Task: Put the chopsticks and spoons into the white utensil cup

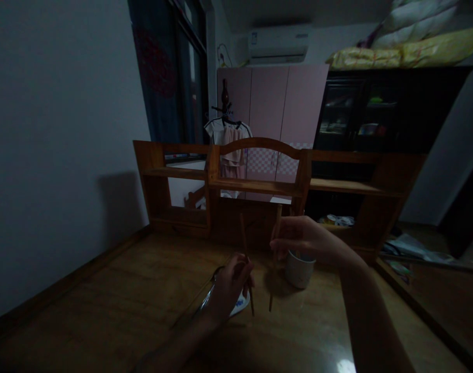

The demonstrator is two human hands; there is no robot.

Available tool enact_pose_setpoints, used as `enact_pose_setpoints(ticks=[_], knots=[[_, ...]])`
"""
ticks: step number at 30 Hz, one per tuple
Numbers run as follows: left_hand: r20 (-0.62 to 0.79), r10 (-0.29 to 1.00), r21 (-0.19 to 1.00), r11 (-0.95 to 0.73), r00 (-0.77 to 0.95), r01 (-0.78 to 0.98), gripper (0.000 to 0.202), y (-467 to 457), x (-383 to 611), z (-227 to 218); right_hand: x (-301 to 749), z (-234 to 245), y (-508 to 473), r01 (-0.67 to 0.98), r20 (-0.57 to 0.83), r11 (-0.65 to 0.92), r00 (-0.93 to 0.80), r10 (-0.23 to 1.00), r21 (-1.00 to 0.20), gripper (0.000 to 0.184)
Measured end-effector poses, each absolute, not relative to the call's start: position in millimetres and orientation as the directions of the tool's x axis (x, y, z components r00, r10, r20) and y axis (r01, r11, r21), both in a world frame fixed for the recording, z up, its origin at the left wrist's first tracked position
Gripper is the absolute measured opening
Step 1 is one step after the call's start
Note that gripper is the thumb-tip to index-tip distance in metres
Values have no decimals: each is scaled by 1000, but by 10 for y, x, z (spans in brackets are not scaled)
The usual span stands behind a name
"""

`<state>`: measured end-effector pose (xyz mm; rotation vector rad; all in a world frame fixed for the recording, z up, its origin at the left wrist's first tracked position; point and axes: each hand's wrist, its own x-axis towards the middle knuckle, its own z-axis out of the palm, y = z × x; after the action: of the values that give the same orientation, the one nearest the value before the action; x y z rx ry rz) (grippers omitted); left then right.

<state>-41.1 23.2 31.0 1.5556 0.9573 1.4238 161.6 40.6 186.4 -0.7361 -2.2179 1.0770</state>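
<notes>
My left hand (230, 285) is closed round a thin wooden stick (247, 264), held nearly upright above a small white dish with blue marks (239, 306). A little higher and to the right, my right hand (304, 239) pinches a second wooden stick (274, 259), which points down toward the desk. A small pale cup (299, 269) stands on the wooden desk (143, 305) just under my right hand. The two sticks are apart, side by side. The room is dim.
A wooden shelf unit (259, 181) rises along the desk's far edge. Behind it stand a pink wardrobe (275, 109), hanging clothes (230, 142) and a dark glass cabinet (376, 109). A grey wall (57, 155) borders the left side.
</notes>
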Motion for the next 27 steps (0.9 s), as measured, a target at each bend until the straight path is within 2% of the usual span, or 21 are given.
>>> enact_pose_setpoints(ticks=[9,17,27], knots=[[415,891,889,-440,184,125,23,137,-418,387,1481,1699,479,322,140,499,-714,686,-805,28],[449,854,831,-507,263,229,26,120,-457,426,1411,1650,506,344,95,516,-755,648,-784,19],[441,849,820,-513,292,254,34,133,-458,412,1417,1678,497,399,133,570,-725,675,-718,18]])
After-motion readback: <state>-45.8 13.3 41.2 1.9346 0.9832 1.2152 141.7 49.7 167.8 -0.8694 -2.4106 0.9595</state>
